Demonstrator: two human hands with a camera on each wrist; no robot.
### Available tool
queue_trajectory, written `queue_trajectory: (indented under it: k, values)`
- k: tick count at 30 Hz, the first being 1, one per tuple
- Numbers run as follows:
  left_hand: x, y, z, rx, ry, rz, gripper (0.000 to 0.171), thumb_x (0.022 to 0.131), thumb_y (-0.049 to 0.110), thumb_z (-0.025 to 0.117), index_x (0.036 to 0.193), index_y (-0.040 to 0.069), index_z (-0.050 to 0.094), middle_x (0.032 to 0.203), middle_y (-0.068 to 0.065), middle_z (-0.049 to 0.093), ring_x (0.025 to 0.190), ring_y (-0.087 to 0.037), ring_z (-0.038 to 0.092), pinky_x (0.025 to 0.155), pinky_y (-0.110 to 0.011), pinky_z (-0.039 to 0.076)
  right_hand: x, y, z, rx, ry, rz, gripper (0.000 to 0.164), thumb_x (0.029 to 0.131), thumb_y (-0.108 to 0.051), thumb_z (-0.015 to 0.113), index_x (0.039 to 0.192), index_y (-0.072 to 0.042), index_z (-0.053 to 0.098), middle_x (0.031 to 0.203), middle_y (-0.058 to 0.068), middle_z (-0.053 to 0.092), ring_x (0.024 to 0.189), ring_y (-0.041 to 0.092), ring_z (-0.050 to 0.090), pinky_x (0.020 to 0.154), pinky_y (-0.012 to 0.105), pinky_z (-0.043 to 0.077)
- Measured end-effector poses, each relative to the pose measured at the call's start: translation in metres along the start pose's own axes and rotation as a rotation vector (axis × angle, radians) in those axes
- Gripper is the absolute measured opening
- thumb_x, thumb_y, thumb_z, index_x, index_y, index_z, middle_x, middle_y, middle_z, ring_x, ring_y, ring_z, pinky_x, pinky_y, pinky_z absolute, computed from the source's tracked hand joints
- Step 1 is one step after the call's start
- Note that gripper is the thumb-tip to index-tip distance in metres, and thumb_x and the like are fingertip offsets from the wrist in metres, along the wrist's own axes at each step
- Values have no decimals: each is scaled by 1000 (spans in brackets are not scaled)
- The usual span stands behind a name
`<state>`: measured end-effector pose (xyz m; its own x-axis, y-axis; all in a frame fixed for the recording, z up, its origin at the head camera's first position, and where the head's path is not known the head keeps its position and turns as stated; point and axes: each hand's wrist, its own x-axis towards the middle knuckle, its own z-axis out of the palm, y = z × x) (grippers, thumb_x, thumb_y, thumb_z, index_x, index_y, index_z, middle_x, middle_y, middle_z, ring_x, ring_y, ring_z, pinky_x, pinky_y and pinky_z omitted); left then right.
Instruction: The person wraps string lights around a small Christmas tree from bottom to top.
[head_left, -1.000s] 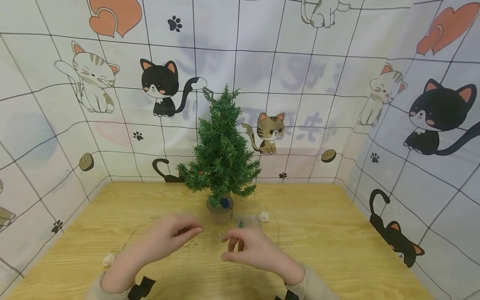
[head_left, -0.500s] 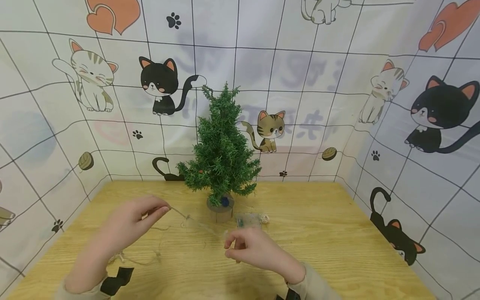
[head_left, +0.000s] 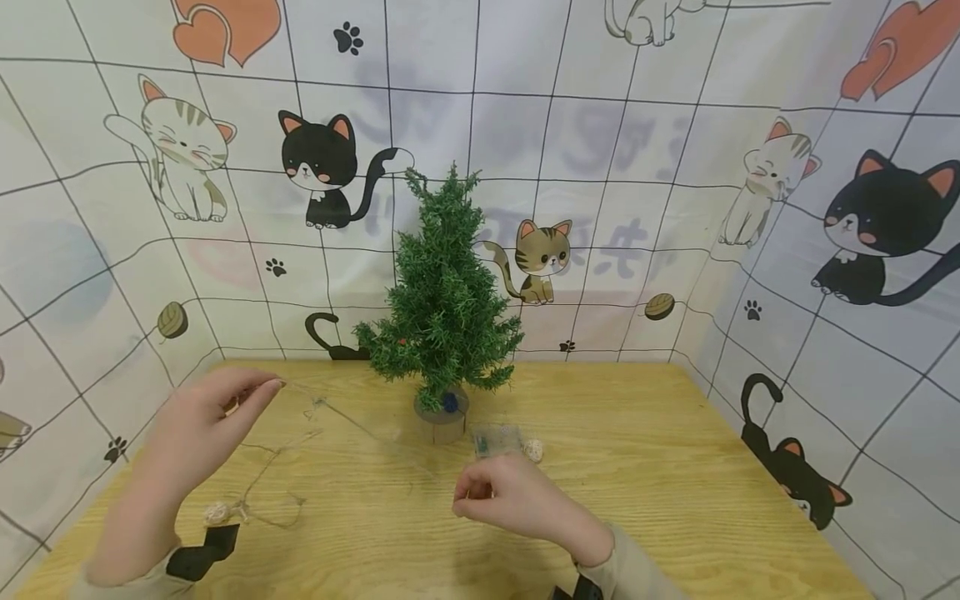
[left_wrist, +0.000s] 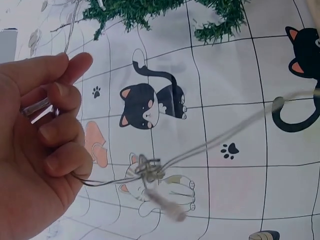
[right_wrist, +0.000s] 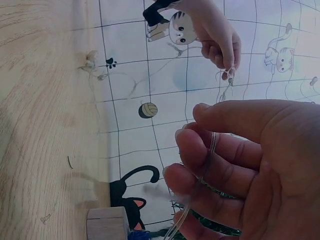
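My left hand (head_left: 198,425), raised at the left, pinches a thin, clear wire string (head_left: 352,422) between thumb and fingers. In the left wrist view, a small knotted cluster (left_wrist: 150,170) with a pale, blurred piece dangles from the wire. The string runs across to my right hand (head_left: 517,500), low in front of the tree; in the right wrist view its wire (right_wrist: 212,145) passes between thumb and curled fingers. Loose string trails near a white woven ball (head_left: 217,513) at the left. Beyond my right hand lie a small clear case (head_left: 495,440) and another white woven ball (head_left: 533,451).
A small green artificial tree (head_left: 450,292) stands at the back on a round wooden base (head_left: 442,427), a dark blue bit beside its trunk. Cat-patterned cloth walls (head_left: 600,192) enclose the wooden table (head_left: 660,467) behind and on both sides.
My left hand has moved left and up from near the tree base, drawing the string out between both hands. The right hand has barely shifted; the ball beside the clear case moved slightly.
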<state>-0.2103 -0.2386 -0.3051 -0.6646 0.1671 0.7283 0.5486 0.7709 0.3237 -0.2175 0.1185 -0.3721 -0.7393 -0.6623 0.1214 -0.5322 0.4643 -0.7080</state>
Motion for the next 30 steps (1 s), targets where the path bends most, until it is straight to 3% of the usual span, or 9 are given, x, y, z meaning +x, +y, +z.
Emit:
queue_trajectory:
  k: [6,12,14,21,30]
  values:
    - [-3,-5,-12,38,153,-93,11,91,9,68,99,9,74,80,1,66,70,12,47,63,-12,38,1,1,1,-25,-15,3,5,91,-24,69,87,-22,72,74,-18,62,65,-2,57,61,21,48]
    - [-1,-6,-21,10,311,-159,13,92,9,66,99,0,74,86,37,52,75,19,46,69,-5,34,0,3,2,-64,-15,-21,13,91,-35,68,87,-23,72,74,-20,62,65,-3,56,60,20,48]
    - [-1,-6,-24,10,363,-182,16,93,11,65,99,-1,74,87,42,50,75,21,46,69,-4,34,0,2,2,-76,-16,-26,14,91,-37,67,87,-24,72,74,-20,61,66,-3,56,60,20,48]
    - [-4,-12,-35,38,504,-248,24,95,18,63,100,-3,74,87,35,58,74,23,48,69,-4,35,1,2,0,-89,-10,-36,8,91,-31,68,88,-25,72,82,-20,64,77,-2,60,68,23,50]
    - [-6,-20,-42,17,625,-353,26,96,16,61,102,-7,72,85,40,51,69,17,47,67,-10,35,3,8,-4,-190,33,-26,8,92,-28,68,95,-22,72,92,-19,65,88,6,61,74,27,50]
